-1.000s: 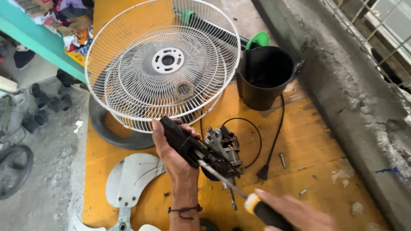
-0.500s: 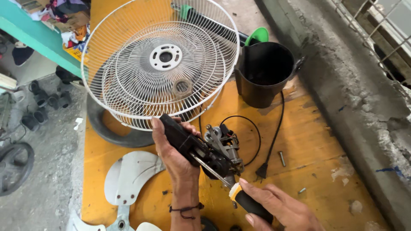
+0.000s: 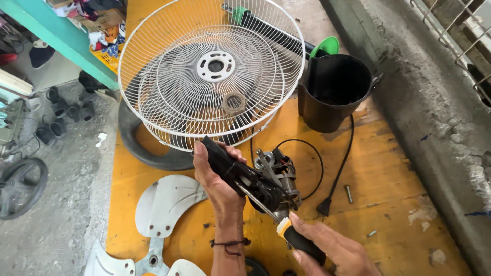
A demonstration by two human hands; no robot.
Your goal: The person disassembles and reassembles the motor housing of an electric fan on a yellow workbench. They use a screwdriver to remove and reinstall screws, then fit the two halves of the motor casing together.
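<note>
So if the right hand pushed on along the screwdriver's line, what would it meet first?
Probably the fan motor assembly gripped by the left hand: the right hand aims the screwdriver up-left into it, its tip apparently already there.

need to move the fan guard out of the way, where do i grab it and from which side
Grip the fan guard by its outer rim, probably on the left edge, coming in from the left. The rim is the thickest hoop and stands free there, while the thin wires would likely bend. The bucket crowds the right side, and the left hand holding the motor sits near the front edge.
</note>
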